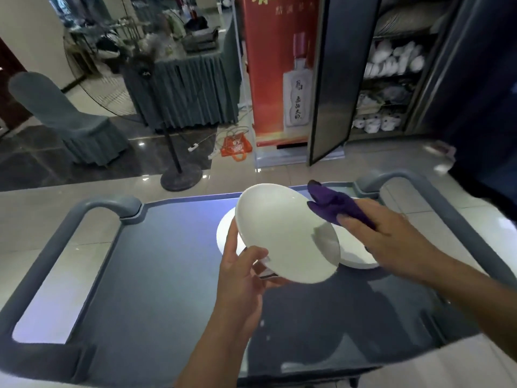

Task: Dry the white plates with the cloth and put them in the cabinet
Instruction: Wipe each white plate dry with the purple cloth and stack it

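Observation:
A white plate (pixel 282 233) is tilted up above the grey cart top (pixel 167 261). My left hand (pixel 240 273) grips its lower left rim, thumb on the face. My right hand (pixel 383 236) holds a purple cloth (pixel 333 204) against the plate's upper right edge. Under the held plate, more white plates (pixel 356 257) lie flat on the cart, partly hidden. The cabinet (pixel 391 79) stands at the back right with its door (pixel 333 88) open and white dishes on its shelves.
The cart has raised grey handles at left (pixel 50 247) and right (pixel 453 219). Beyond it stand a fan pole with a round base (pixel 181 179), a red banner (pixel 279 71), a covered chair (pixel 72 119), a draped table (pixel 181 91) and cables on the tiled floor.

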`<action>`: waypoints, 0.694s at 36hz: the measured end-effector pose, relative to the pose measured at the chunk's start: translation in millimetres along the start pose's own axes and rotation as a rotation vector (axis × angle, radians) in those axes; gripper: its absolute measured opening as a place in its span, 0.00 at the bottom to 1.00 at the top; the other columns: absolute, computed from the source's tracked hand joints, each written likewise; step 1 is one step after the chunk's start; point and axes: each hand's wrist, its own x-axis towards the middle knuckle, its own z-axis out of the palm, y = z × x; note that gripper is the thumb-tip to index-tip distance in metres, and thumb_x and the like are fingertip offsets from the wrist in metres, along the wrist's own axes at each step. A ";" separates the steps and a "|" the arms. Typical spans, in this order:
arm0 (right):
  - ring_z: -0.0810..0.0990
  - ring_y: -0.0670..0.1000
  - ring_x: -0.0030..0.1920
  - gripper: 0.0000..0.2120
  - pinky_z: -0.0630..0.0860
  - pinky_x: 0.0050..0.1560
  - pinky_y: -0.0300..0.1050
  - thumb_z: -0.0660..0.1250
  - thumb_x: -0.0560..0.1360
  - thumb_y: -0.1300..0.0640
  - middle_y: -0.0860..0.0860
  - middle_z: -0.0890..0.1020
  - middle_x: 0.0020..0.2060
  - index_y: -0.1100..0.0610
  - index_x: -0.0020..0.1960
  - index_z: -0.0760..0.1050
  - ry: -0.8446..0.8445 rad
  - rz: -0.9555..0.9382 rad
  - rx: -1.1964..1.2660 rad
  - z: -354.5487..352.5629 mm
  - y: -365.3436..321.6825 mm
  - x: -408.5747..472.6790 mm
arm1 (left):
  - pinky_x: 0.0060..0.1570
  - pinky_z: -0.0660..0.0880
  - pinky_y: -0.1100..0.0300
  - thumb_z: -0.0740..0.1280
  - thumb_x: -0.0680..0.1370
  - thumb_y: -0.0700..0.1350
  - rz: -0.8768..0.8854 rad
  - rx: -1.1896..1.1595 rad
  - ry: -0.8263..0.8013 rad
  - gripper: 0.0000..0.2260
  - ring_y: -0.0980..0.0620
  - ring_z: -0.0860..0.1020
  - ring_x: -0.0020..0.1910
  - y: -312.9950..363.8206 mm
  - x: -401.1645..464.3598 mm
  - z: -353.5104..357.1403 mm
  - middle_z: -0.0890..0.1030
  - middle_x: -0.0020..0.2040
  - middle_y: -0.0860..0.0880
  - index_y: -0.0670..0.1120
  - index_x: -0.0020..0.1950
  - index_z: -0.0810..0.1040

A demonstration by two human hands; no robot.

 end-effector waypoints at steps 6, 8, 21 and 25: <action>0.54 0.40 0.76 0.31 0.49 0.77 0.40 0.52 0.73 0.25 0.34 0.57 0.76 0.28 0.75 0.52 -0.345 -0.176 -0.329 68.3 -11.1 -12.4 | 0.42 0.81 0.40 0.60 0.76 0.29 -0.007 -0.047 -0.066 0.32 0.39 0.82 0.48 13.8 6.1 -18.1 0.84 0.57 0.41 0.62 0.70 0.75; 0.41 0.38 0.78 0.34 0.37 0.78 0.42 0.53 0.76 0.28 0.36 0.46 0.79 0.30 0.77 0.42 -0.390 -0.171 -0.417 79.6 -12.5 -18.8 | 0.43 0.81 0.41 0.61 0.76 0.29 -0.016 -0.068 -0.043 0.33 0.40 0.82 0.49 18.1 7.9 -28.3 0.85 0.54 0.42 0.62 0.70 0.75; 0.64 0.46 0.73 0.34 0.59 0.76 0.53 0.67 0.74 0.52 0.44 0.69 0.74 0.40 0.78 0.60 -0.154 -0.247 -0.434 115.1 -27.8 -9.5 | 0.42 0.82 0.44 0.66 0.70 0.35 -0.088 -0.049 -0.077 0.33 0.42 0.82 0.53 27.0 23.6 -58.9 0.83 0.61 0.42 0.58 0.73 0.74; 0.72 0.47 0.66 0.38 0.75 0.64 0.57 0.74 0.65 0.57 0.47 0.79 0.66 0.46 0.73 0.68 -0.057 -0.303 -0.517 124.5 -29.3 -18.0 | 0.37 0.81 0.49 0.65 0.74 0.32 -0.108 -0.080 -0.095 0.30 0.49 0.84 0.42 19.5 29.4 -69.3 0.84 0.56 0.42 0.53 0.74 0.74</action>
